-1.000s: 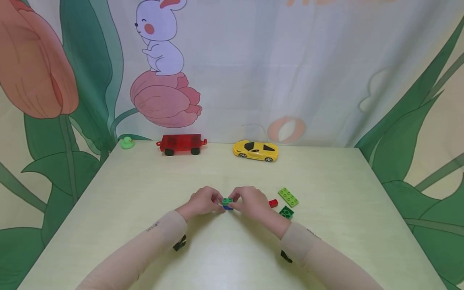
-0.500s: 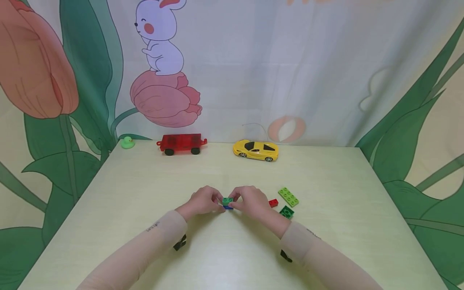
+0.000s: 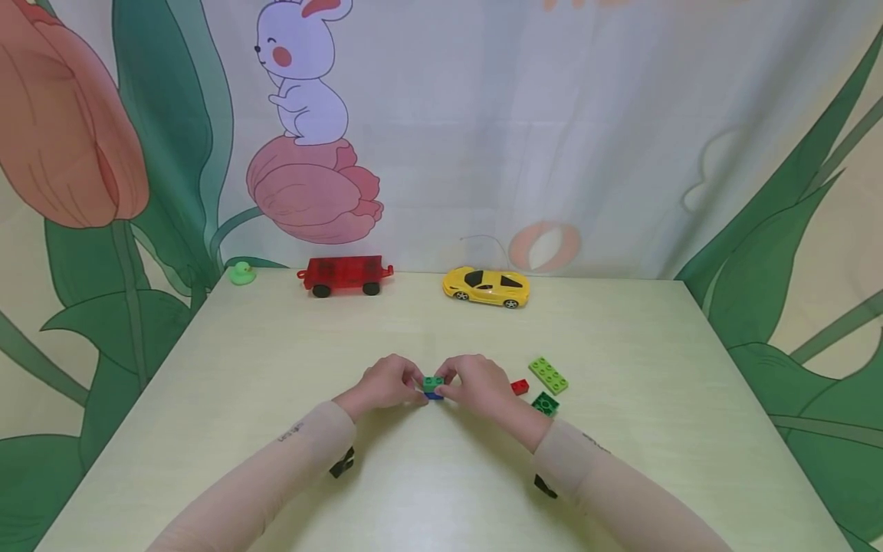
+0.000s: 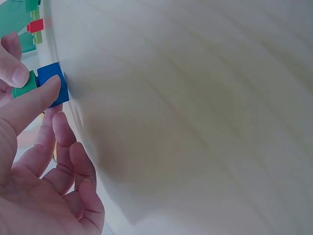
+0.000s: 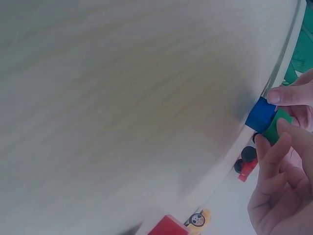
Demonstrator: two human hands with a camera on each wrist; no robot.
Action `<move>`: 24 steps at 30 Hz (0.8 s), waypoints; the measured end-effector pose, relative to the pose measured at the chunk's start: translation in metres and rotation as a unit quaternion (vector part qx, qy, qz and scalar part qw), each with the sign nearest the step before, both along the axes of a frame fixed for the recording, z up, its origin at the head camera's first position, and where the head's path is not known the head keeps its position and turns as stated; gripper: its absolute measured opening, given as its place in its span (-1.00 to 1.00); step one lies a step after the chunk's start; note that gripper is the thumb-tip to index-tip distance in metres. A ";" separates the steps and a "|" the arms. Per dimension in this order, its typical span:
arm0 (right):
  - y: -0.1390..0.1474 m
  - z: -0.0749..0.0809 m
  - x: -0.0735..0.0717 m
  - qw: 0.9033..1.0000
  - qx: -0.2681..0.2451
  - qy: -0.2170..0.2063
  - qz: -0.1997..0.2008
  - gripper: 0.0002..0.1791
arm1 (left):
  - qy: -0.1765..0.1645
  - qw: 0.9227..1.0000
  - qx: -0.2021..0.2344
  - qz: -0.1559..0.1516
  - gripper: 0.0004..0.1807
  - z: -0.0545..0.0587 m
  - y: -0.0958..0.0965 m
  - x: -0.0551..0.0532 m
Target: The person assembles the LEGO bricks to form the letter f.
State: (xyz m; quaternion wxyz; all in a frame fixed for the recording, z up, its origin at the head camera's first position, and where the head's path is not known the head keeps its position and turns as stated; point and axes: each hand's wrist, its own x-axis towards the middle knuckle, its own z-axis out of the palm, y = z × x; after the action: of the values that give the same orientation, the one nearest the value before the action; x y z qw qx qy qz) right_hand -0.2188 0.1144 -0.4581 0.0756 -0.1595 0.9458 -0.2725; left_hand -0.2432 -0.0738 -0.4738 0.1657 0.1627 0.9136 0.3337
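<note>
Near the middle of the table, a green toy brick sits on top of a blue toy brick. My left hand pinches the blue brick, its thumb across one face in the left wrist view, while its other fingers curl below. From the other side, my right hand pinches the green brick between thumb and fingers, as the right wrist view shows. A narrow gap shows between the two bricks in the left wrist view. Fingers cover part of both bricks.
Right of my right hand lie a red brick, a lime-green brick and an upturned dark green brick. Along the back edge stand a green duck, a red wagon and a yellow toy car, before a printed curtain.
</note>
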 end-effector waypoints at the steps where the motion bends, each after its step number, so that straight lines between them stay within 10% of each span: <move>1: 0.000 0.000 0.000 1.000 0.003 0.000 0.000 -0.86 | 0.000 1.000 0.001 0.000 -0.83 0.000 0.000 0.000; 16: -0.007 -0.004 0.000 0.999 0.033 0.023 -0.004 -0.90 | -0.011 1.000 0.007 0.001 -0.83 0.001 0.000 -0.002; 24: 0.000 -0.002 -0.001 0.999 -0.014 -0.039 -0.015 -0.85 | -0.014 1.000 -0.001 0.000 -0.81 0.000 0.000 -0.002</move>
State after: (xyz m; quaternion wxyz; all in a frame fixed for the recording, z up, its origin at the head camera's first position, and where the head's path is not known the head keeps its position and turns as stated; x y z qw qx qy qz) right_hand -0.2203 0.1145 -0.4603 0.1063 -0.1354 0.9406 -0.2925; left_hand -0.2452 -0.0737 -0.4740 0.1784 0.1579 0.9117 0.3348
